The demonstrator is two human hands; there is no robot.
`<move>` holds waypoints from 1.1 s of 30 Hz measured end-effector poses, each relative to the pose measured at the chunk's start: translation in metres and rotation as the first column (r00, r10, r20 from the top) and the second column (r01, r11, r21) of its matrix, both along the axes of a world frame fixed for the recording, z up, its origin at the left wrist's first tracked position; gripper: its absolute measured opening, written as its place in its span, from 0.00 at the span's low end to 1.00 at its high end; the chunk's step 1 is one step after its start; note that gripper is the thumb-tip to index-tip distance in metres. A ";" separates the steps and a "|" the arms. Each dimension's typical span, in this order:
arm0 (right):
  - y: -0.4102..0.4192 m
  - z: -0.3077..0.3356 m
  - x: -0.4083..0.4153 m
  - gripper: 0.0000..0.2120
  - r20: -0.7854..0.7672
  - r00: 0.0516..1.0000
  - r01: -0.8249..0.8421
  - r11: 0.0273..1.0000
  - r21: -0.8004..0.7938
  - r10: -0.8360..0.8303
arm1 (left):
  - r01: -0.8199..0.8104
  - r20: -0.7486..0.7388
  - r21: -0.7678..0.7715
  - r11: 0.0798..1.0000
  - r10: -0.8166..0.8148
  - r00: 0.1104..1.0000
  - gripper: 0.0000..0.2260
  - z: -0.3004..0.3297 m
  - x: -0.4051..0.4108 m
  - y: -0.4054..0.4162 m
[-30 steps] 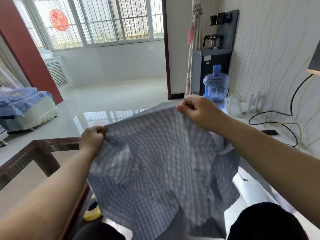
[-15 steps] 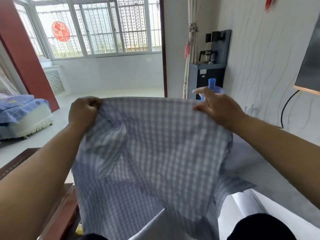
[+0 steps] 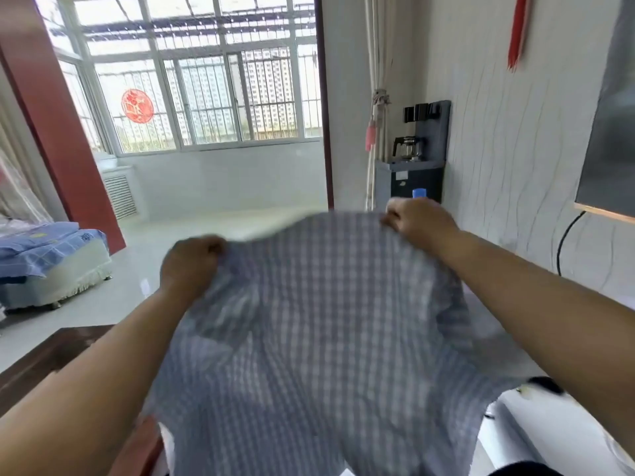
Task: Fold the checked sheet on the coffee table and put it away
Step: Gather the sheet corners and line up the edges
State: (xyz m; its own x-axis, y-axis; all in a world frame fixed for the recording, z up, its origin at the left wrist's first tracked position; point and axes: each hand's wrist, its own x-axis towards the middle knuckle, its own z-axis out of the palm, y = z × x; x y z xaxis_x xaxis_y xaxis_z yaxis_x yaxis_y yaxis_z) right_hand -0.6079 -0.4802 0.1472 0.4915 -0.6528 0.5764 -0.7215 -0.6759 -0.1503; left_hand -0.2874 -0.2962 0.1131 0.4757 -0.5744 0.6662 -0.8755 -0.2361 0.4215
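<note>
Now my left hand (image 3: 190,266) is curled into a fist around the top left corner of the checked sheet (image 3: 326,331), fingers folded in so the cloth is bunched inside the grip. My right hand (image 3: 417,223) sits higher and farther out than the left, its fingers pinched down on the top right corner, knuckles toward me. Between my two hands the upper edge of the sheet runs in a shallow arc, rising from the left hand to the right. Below my hands the sheet hangs down in front of me, in the air, blue-grey and white checks, blurred and rumpled, with a darker fold just under my left hand and a loose flap trailing out under my right forearm.

Below and to the left of my left hand, a dark wooden edge of the worktop (image 3: 51,359) shows past my forearm; the sheet covers whatever lies nearer me, so I cannot tell whether its lower hem touches the worktop.

Just beyond my right hand stands a dark water dispenser (image 3: 409,180) against the wall, a glass pot (image 3: 409,147) on its shelf, and the blue cap of a water bottle (image 3: 419,193) peeks over my knuckles. Far off to the left of my left hand is a bed (image 3: 51,266) with blue covers. Straight ahead, past both hands, is a barred window (image 3: 213,104) with a round red paper decoration (image 3: 137,106) on the glass.
</note>
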 end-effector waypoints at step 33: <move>0.059 -0.070 0.087 0.10 0.341 0.891 -0.438 0.765 0.472 0.300 | 0.638 -0.381 0.378 0.671 -0.515 0.768 0.18 -0.002 -0.112 -0.022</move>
